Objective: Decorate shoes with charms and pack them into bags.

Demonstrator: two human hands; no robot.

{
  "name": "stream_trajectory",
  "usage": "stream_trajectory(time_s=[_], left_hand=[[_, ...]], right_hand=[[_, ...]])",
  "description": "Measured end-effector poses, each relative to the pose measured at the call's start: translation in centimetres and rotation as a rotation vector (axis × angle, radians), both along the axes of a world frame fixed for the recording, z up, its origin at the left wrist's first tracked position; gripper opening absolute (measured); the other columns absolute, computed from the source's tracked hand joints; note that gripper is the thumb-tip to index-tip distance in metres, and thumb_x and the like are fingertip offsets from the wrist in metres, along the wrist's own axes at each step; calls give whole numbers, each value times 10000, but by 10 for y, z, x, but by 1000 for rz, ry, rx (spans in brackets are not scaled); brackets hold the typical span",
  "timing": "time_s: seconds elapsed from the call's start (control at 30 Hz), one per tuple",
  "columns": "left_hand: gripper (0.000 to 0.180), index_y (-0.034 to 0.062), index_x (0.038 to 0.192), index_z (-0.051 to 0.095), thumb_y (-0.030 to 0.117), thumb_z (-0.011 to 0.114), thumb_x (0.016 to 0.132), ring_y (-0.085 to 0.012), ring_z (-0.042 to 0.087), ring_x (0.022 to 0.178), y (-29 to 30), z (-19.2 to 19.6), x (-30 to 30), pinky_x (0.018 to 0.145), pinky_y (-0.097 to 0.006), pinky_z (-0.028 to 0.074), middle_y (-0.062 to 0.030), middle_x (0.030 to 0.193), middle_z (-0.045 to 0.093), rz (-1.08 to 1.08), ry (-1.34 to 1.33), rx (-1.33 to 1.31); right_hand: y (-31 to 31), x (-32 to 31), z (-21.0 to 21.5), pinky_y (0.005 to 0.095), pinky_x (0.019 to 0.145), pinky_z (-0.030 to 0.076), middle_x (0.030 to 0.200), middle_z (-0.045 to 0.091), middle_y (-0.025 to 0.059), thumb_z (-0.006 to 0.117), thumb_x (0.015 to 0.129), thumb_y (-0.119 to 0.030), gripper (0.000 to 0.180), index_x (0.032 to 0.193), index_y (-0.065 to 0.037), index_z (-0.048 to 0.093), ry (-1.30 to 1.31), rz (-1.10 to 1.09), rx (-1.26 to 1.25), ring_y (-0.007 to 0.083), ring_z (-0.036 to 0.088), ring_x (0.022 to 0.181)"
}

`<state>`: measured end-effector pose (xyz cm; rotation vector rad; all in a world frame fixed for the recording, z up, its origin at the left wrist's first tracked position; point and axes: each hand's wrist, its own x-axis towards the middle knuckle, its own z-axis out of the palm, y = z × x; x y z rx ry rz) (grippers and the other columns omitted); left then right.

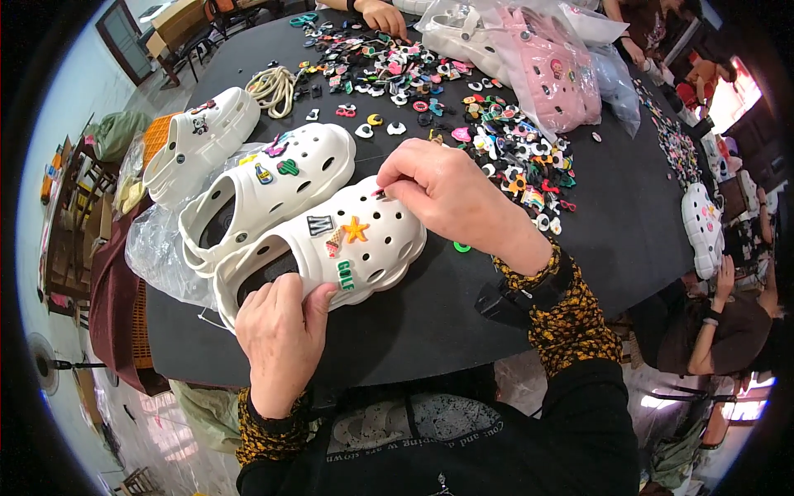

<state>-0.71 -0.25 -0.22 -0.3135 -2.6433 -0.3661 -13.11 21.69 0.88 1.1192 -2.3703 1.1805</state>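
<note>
A white foam clog (364, 256) lies in front of me with its toe pointing up and to the right. On it sit an orange starfish charm (356, 230), an ice-cream cone charm (333, 242), a black-and-white letter charm (319, 225) and a green lettering charm (345, 275). My left hand (285, 322) grips the clog's near side by the opening, thumb on the outer wall. Over the toe, my right hand (438, 186) pinches a small shoe charm (380, 193) at one of the holes; only a reddish bit of it shows.
Beside it lie a second decorated white clog (322, 153) and another white clog (219, 124), with clear plastic wrap (165, 256) around them. Loose charms (521, 157) spread across the black table (612, 248). Bagged pink clogs (558, 91) stand beyond. Another person's hand (382, 18) reaches into charms opposite.
</note>
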Motion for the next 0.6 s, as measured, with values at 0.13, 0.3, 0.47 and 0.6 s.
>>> stream_trajectory(time_s=[0.13,0.3,0.47,0.6], left_hand=[[369,55,702,438,247,734,810,-298,488,562,0,-1,0,547,-399,370,-103,582,460,-2,7,-1],[369,56,701,437,243,736,807,-300,487,562,0,0,0,547,-399,369,-104,579,458,1,9,-1],[367,58,697,436,239,736,806,-299,486,559,1,0,-1,546,-399,368,-103,576,454,-2,10,4],[369,59,692,435,241,736,806,-296,487,557,0,-1,0,546,-396,369,-101,571,450,8,14,6]], right_hand=[[-4,1,-3,346,725,494,845,627,130,568,830,-6,68,871,5,621,27,-5,-11,273,620,803],[-5,3,-2,364,727,485,830,614,128,581,827,-17,51,863,1,613,72,11,3,287,607,804],[-2,4,-2,361,707,482,815,601,123,592,828,-25,49,866,3,608,38,88,59,284,605,788],[0,5,2,360,701,484,817,602,125,590,829,-25,50,866,3,607,33,119,74,285,608,780]])
